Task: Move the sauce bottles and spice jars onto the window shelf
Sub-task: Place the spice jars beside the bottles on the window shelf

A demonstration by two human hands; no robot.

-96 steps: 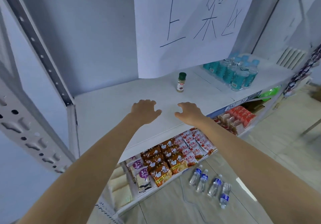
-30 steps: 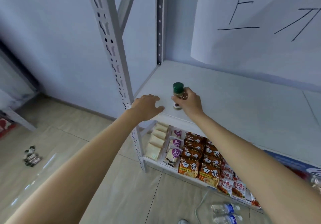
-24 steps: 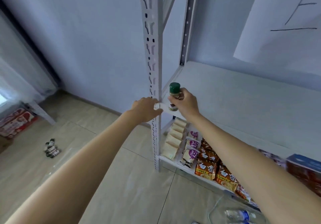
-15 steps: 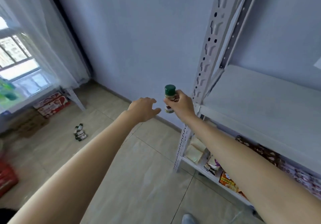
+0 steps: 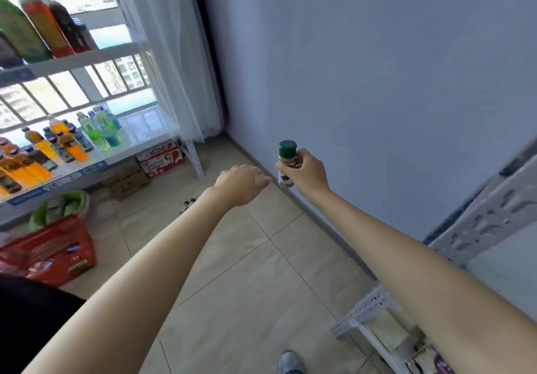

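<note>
The spice jar [image 5: 287, 164] stands straight up in my right hand [image 5: 306, 172], its green cap on top and its long side going up and down. It is in the air over the tiled floor [image 5: 255, 260], close to the blue wall [image 5: 377, 68]. My right fingers [image 5: 286, 167] wrap around the jar's middle and hold it tight. My left hand [image 5: 239, 183] is just beside it, not touching, with fingers curled loosely and nothing in them. The window shelf [image 5: 84, 58] with its sauce bottles [image 5: 49, 25] is far off to the left.
</note>
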